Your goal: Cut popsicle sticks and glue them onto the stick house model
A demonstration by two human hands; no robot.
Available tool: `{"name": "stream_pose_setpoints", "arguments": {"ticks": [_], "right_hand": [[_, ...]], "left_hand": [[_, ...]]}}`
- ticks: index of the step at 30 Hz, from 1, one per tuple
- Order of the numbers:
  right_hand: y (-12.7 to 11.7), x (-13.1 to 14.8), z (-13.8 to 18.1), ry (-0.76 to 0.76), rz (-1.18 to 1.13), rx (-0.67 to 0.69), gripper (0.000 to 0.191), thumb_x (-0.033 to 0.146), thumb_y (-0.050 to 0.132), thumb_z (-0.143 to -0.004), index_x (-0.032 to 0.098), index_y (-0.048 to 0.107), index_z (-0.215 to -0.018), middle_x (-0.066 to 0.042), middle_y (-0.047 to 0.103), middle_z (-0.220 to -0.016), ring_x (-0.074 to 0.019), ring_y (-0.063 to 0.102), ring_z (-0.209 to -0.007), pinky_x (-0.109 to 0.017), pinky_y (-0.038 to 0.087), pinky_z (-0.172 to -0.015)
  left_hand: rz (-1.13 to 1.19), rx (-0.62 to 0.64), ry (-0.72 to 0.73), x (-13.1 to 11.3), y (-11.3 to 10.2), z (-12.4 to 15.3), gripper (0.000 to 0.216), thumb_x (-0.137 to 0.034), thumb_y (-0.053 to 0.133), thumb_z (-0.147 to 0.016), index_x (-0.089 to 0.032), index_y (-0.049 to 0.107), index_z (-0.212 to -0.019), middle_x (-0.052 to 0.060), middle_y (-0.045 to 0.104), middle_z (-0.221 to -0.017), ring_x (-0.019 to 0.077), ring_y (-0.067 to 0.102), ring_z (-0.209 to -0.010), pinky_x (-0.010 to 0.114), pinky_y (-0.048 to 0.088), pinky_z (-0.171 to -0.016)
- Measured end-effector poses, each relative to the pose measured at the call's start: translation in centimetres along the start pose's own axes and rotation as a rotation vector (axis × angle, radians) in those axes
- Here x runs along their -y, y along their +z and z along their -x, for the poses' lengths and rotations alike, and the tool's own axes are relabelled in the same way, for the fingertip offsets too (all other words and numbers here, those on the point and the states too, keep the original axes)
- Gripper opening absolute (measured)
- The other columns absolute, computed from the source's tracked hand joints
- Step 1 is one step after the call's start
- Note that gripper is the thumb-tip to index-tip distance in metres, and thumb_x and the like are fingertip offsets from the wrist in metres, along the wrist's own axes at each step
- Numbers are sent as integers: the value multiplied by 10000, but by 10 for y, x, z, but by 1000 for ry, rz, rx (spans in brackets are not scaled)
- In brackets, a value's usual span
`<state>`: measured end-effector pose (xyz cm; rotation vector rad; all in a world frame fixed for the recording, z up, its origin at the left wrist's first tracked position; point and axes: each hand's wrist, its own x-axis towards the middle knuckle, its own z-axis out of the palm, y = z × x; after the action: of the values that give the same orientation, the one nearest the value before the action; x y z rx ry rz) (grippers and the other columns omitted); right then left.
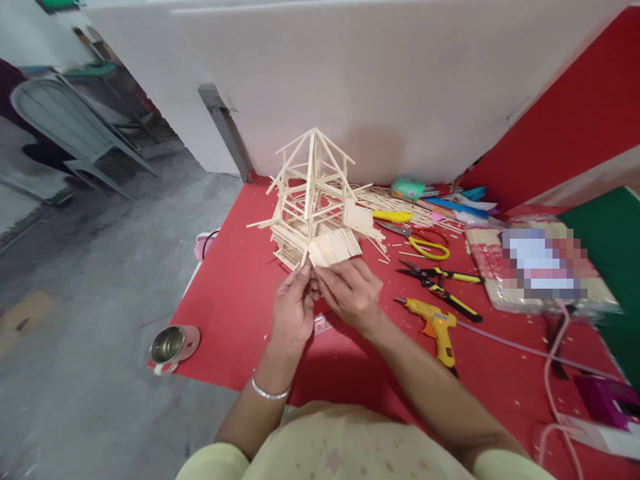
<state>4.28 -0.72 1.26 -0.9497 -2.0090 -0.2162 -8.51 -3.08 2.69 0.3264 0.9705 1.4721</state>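
Observation:
A model tower built of thin wooden sticks stands on the red table, with an open frame rising to a point. Its lower roof has a panel of sticks laid side by side on the near right. My left hand is closed at the panel's near corner, fingers pinched together. Beside it, my right hand is closed too, its fingertips at the panel's lower edge and meeting the left ones. Whatever lies between the fingertips is hidden or too small to make out.
On the right lie a yellow glue gun, black-yellow cutters, yellow-handled scissors and a yellow knife. Loose sticks spread behind. A bagged stick bundle is farther right. A metal mug stands at the left edge.

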Motion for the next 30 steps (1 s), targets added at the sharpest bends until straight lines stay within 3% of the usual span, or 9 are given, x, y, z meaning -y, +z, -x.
{"name": "stream_pose_setpoints", "arguments": {"ticks": [7, 10, 13, 16, 20, 23, 26, 28, 30], "right_hand": [[-19, 3, 8, -88, -53, -73, 317, 173, 712, -836, 206, 655, -1147, -33, 717, -894, -160, 625, -805, -312, 518, -768], [-40, -9, 26, 2, -20, -31, 209, 187, 690, -849, 200, 660, -1055, -25, 712, -853, -150, 624, -785, -289, 501, -760], [-54, -35, 41, 171, 191, 145, 100, 224, 616, -904, 185, 679, -971, -39, 717, -835, -160, 627, -775, -279, 452, -708], [-55, -68, 46, 275, 399, 463, 213, 255, 505, -959, 166, 690, -906, -86, 714, -843, -197, 636, -797, -296, 376, -640], [-43, -103, 38, 299, 366, 834, 286, 180, 411, -962, 125, 691, -960, -161, 720, -950, -228, 649, -855, -294, 334, -633], [-37, -118, 33, 278, 303, 884, 292, 170, 421, -954, 125, 707, -987, -168, 731, -982, -228, 658, -878, -288, 348, -656], [-33, -129, 25, 266, 256, 902, 340, 335, 453, -977, 139, 730, -961, -163, 741, -982, -246, 667, -891, -304, 388, -704], [-30, -140, 15, 304, 235, 885, 438, 464, 436, -981, 150, 742, -975, -164, 744, -1003, -263, 672, -922, -322, 416, -754], [-23, -156, 2, 382, 235, 853, 471, 457, 390, -996, 149, 744, -1029, -176, 740, -1050, -277, 670, -982, -339, 433, -814]], "left_hand": [[-18, -41, 14, 0, -9, 3, 245, -322, 815, -726, -157, 698, -865, -7, 634, -718, 81, 560, -590, 180, 443, -529], [-85, -57, -33, 13, -15, 7, 236, -350, 772, -767, -150, 647, -764, -22, 595, -638, 68, 525, -506, 172, 388, -459], [-235, 74, -138, 36, -14, 11, 299, -405, 722, -814, -157, 602, -697, -23, 568, -573, 73, 472, -425, 193, 343, -410], [-371, 216, -160, 59, -5, 13, 275, -402, 741, -798, -155, 635, -741, -12, 592, -593, 81, 491, -456, 196, 362, -436], [-473, 263, -113, 73, 12, 11, 249, -391, 752, -791, -161, 659, -804, -17, 592, -610, 81, 500, -492, 194, 385, -471], [-514, 259, -109, 76, 18, 6, 251, -402, 740, -811, -165, 656, -821, -13, 593, -615, 91, 514, -508, 203, 398, -480], [-520, 262, -106, 81, 20, 0, 261, -411, 730, -828, -163, 649, -818, -8, 596, -629, 90, 507, -509, 210, 399, -488], [-509, 250, -108, 84, 20, -3, 262, -408, 737, -826, -161, 649, -815, -8, 598, -638, 82, 494, -508, 211, 397, -498], [-498, 231, -118, 86, 22, -6, 264, -404, 749, -817, -160, 650, -812, -5, 601, -648, 80, 499, -523, 210, 399, -515]]}}
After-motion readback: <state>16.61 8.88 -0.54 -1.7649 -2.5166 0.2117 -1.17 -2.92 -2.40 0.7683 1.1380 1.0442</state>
